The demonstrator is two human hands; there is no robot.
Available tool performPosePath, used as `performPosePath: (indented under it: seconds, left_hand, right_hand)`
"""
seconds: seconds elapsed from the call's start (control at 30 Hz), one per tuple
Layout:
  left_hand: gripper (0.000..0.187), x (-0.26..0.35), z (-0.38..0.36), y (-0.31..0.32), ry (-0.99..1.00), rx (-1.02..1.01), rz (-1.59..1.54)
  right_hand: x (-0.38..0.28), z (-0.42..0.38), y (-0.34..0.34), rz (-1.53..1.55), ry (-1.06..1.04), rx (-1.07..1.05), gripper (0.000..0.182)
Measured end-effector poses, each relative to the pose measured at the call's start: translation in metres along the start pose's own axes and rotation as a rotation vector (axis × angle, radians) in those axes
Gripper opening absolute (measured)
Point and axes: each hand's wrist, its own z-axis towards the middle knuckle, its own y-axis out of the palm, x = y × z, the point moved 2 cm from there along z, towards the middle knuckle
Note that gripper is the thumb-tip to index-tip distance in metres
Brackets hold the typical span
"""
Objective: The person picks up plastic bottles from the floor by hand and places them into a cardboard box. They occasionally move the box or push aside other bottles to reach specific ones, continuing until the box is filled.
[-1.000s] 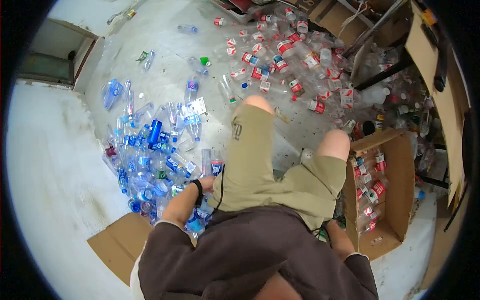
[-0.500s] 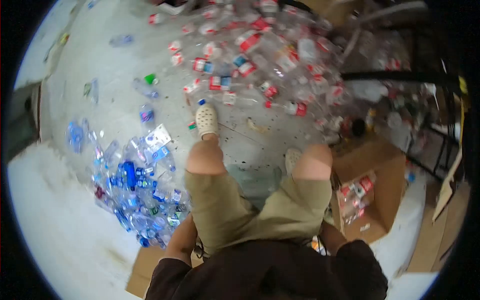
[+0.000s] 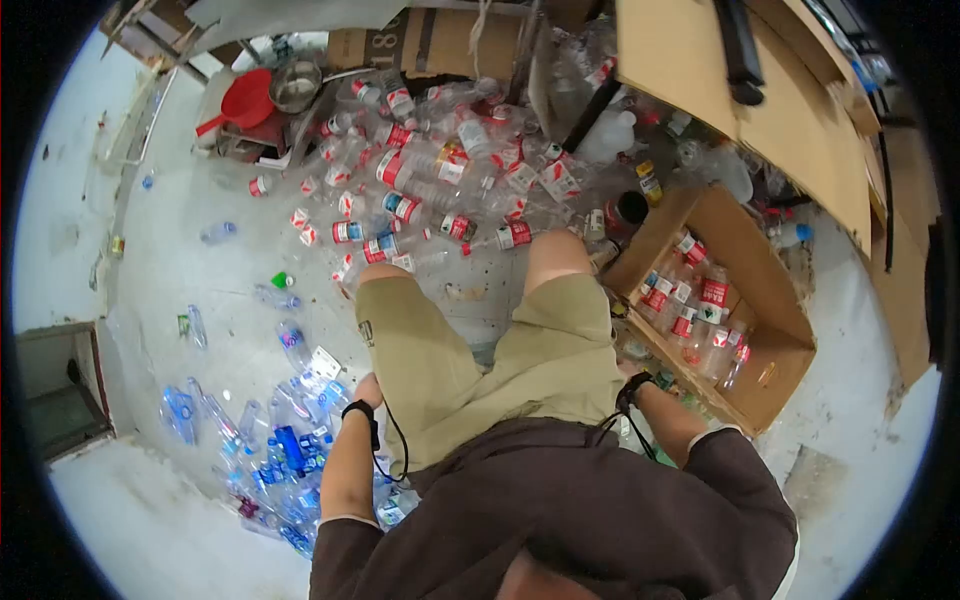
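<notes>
Beside my left thigh is my left hand (image 3: 369, 391), partly in view above a black wristband, its fingers hidden. It is nearest to the blue-capped bottles (image 3: 290, 450) heaped at the left. My right hand (image 3: 630, 371) is by the outer side of my right thigh, close to an open cardboard box (image 3: 790, 375), with its fingers out of sight. Inside the box lie clear bottles with red labels (image 3: 714, 292). A dark strap or cord hangs at each wrist. What either hand touches cannot be made out.
A large pile of red-labelled bottles (image 3: 440, 165) spreads beyond my knees. Upper left are a red pan (image 3: 248, 98) and a metal pot (image 3: 295, 86). Large cardboard sheets (image 3: 790, 120) and dark bars stand at the upper right. A small green item (image 3: 281, 280) lies on the floor (image 3: 215, 285).
The view has shifted and turned, showing more of the far area and the box. My hands now show in part beside my thighs, and my feet are no longer visible.
</notes>
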Motion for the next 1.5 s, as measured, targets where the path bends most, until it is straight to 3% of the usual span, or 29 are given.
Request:
performPosePath:
  seconds: [0.03, 0.1, 0.13, 0.17, 0.23, 0.27, 0.3, 0.37, 0.43, 0.5, 0.53, 0.57, 0.63, 0.67, 0.73, 0.77, 0.8, 0.83, 0.87, 0.9, 0.93, 0.97, 1.07, 1.13, 1.3, 1.33, 1.5]
  left_hand:
    - [0.033, 0.06, -0.036, -0.043, -0.089, 0.148, 0.04]
    - [0.032, 0.051, -0.052, -0.057, -0.113, 0.235, -0.549]
    - [0.03, 0.051, -0.063, -0.062, -0.126, 0.283, -0.662]
    - [0.029, 0.067, -0.082, -0.072, -0.117, 0.322, -0.684]
    - [0.029, 0.078, -0.107, -0.083, -0.065, 0.41, -0.738]
    - [0.03, 0.083, -0.119, -0.088, -0.026, 0.434, -0.782]
    - [0.031, 0.09, -0.132, -0.09, 0.01, 0.454, -0.824]
    - [0.032, 0.098, -0.146, -0.093, 0.014, 0.487, -0.88]
    - [0.032, 0.1, -0.153, -0.093, 0.017, 0.499, -0.908]
    - [0.033, 0.103, -0.157, -0.093, 0.032, 0.494, -0.925]
    - [0.033, 0.104, -0.16, -0.093, 0.036, 0.503, -0.921]
    - [0.033, 0.105, -0.162, -0.093, 0.04, 0.511, -0.918]
    - [0.034, 0.101, -0.167, -0.093, 0.046, 0.523, -0.929]
    - [0.034, 0.098, -0.17, -0.094, 0.05, 0.526, -0.934]
    - [0.035, 0.094, -0.173, -0.097, 0.039, 0.538, -0.933]
    - [0.037, 0.091, -0.175, -0.099, 0.028, 0.545, -0.931]
    - [0.039, 0.088, -0.175, -0.102, 0.038, 0.536, -0.925]
    - [0.038, 0.083, -0.173, -0.103, 0.044, 0.545, -0.953]
    - [0.038, 0.084, -0.176, -0.104, 0.041, 0.529, -0.93]
    - [0.038, 0.087, -0.175, -0.107, 0.056, 0.52, -0.919]
    - [0.039, 0.082, -0.17, -0.109, 0.017, 0.516, -0.889]
    - [0.038, 0.081, -0.167, -0.11, 0.021, 0.506, -0.895]
    - [0.038, 0.084, -0.156, -0.111, 0.016, 0.481, -0.901]
    - [0.037, 0.085, -0.147, -0.11, 0.042, 0.472, -0.924]
    - [0.038, 0.094, -0.133, -0.113, 0.025, 0.432, -0.908]
    - [0.038, 0.094, -0.13, -0.114, 0.017, 0.423, -0.904]
    - [0.037, 0.096, -0.12, -0.116, 0.038, 0.401, -0.875]
  right_hand:
    - [0.005, -0.006, -0.003, 0.019, -0.012, 0.007, 0.024]
    - [-0.003, -0.023, -0.013, 0.561, 0.113, 0.099, 0.029]
    - [-0.015, -0.045, -0.014, 0.766, 0.086, 0.193, 0.027]
    - [-0.009, -0.048, -0.021, 0.835, -0.052, 0.125, 0.025]
    - [-0.027, -0.067, -0.025, 1.134, -0.096, 0.082, 0.033]
    - [-0.034, -0.076, -0.026, 1.074, -0.038, 0.252, 0.06]
    - [-0.037, -0.082, -0.031, 1.103, -0.08, 0.154, 0.089]
    - [-0.054, -0.088, -0.034, 1.347, -0.083, 0.208, 0.102]
    - [-0.052, -0.074, -0.04, 1.479, -0.055, 0.193, 0.098]
    - [-0.063, -0.064, -0.042, 1.772, 0.087, 0.259, 0.069]
    - [-0.07, -0.055, -0.041, 1.876, 0.051, 0.371, 0.049]
    - [-0.068, -0.043, -0.041, 1.874, 0.049, 0.362, 0.049]
    - [-0.053, -0.022, -0.051, 1.79, -0.17, 0.495, 0.032]
    - [-0.055, -0.02, -0.052, 1.719, -0.221, 0.465, 0.027]
    - [-0.059, -0.014, -0.052, 1.872, -0.238, 0.52, 0.026]
    - [-0.063, -0.02, -0.05, 1.752, -0.399, 0.511, 0.024]
    - [-0.064, -0.02, -0.051, 1.876, -0.337, 0.529, 0.023]
    - [-0.039, -0.009, -0.058, 1.651, -0.454, 0.523, 0.018]
    - [-0.022, -0.005, -0.07, 1.192, -0.633, 0.512, 0.013]
    - [-0.047, -0.03, -0.068, 1.721, -0.331, 0.43, 0.013]
    - [-0.039, -0.031, -0.078, 1.294, -0.493, 0.492, 0.018]
    - [-0.066, -0.057, -0.074, 1.803, -0.342, 0.503, 0.023]
    - [-0.06, -0.072, -0.086, 1.896, -0.282, 0.53, 0.025]
    - [-0.058, -0.087, -0.096, 2.031, -0.385, 0.601, 0.02]
    - [-0.068, -0.142, -0.124, 1.798, -0.573, 0.719, 0.023]
    - [-0.066, -0.15, -0.128, 1.761, -0.688, 0.628, 0.024]
    - [-0.095, -0.163, -0.137, 1.755, -0.706, 0.673, 0.031]
